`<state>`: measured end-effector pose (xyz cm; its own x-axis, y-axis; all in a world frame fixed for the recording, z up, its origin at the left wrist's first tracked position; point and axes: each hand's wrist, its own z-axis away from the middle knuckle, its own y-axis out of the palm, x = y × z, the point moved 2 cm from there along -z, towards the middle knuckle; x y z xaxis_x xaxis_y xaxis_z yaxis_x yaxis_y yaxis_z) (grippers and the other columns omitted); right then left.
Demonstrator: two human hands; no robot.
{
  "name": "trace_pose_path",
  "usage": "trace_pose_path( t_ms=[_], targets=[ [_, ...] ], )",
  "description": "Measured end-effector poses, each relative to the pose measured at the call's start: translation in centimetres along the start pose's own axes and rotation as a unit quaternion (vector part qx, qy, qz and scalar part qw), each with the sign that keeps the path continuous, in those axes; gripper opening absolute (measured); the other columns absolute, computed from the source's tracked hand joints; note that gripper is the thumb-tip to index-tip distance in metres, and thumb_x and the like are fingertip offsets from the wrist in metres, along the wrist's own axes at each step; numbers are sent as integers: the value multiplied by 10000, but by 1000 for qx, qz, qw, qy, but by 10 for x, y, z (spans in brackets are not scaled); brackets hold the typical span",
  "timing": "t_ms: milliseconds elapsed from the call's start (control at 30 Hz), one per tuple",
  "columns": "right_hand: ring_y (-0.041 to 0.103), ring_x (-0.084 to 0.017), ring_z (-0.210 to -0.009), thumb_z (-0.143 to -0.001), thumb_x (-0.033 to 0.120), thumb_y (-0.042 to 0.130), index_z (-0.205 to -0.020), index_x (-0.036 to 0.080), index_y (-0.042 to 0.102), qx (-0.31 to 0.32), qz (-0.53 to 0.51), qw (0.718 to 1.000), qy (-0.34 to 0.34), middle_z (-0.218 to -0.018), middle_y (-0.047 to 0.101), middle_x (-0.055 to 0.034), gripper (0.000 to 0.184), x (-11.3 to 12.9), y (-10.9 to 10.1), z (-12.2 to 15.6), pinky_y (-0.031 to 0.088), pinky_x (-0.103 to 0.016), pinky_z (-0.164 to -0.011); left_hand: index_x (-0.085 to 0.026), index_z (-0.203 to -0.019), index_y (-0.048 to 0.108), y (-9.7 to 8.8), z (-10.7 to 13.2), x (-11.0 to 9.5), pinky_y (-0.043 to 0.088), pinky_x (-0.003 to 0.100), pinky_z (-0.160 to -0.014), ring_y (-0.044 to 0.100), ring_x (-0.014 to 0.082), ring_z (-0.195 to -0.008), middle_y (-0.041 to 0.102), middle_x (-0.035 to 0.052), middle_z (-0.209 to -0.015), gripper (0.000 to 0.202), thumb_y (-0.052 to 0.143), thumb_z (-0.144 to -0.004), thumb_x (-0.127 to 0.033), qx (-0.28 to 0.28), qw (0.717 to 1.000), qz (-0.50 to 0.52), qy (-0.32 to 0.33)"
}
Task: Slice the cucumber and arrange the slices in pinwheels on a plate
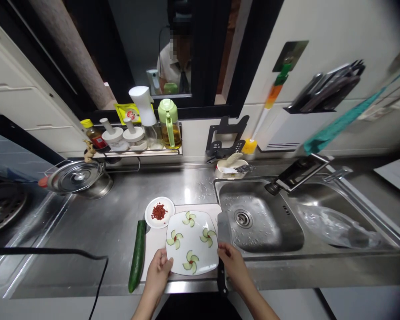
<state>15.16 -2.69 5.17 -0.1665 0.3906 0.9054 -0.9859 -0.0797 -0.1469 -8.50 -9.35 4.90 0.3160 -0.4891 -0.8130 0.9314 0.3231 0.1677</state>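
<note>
Here, both hands (159, 270) (233, 262) pinch a glossy, squarish white plate (191, 240) bearing four green pinwheels (175, 239)

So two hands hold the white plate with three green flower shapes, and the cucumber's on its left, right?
Not quite: the head view shows four green flower shapes on the white plate, not three. The left hand and right hand do hold it, with the cucumber to its left.
</note>
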Motion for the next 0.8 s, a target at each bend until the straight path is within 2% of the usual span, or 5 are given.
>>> trace_pose_path(
  t_ms=[133,267,500,667,800],
  targets=[
    [592,-188,-675,-638,395,669,-740,208,569,14,-109,993,32,-691,622,-2,235,0,10,5,458,-287,-624,-206,-892,531,3,1,-1,427,221,-577,562,133,-587,588,-32,-632,386,697,-644,-451,8,1000,-1,-8],
    [634,-229,-852,-637,380,709,-1073,234,539,64,-251,961,98,-989,665,-60,491,1,26,16,498,-355,-720,-206,-873,532,7,4,-2,424,208,-558,551,120,-571,568,-46,-613,350,674,-671,-455,13,1000,-18,-3],
    [638,-280,-930,-609,382,734,-1152,208,530,80,-273,951,119,-1033,673,-112,605,6,25,24,498,-421,-789,-191,-886,567,13,10,-9,445,216,-567,603,140,-636,656,2,-718,411,703,-634,-486,36,999,-18,-5],
    [648,-298,-902,-570,404,749,-1085,196,590,89,-238,958,135,-1002,686,-129,578,6,-17,23,486,-444,-804,-163,-1045,590,12,10,-13,495,282,-730,653,206,-864,677,118,-1014,579,760,-580,-463,99,993,-22,-56],
    [647,-303,-927,-529,357,771,-984,205,652,121,-198,957,174,-1027,679,-163,494,1,-98,29,446,-470,-855,-144,-1001,619,-1,6,-13,492,306,-787,649,236,-932,675,155,-1025,553,766,-566,-453,69,995,-62,-29]
  ],
)
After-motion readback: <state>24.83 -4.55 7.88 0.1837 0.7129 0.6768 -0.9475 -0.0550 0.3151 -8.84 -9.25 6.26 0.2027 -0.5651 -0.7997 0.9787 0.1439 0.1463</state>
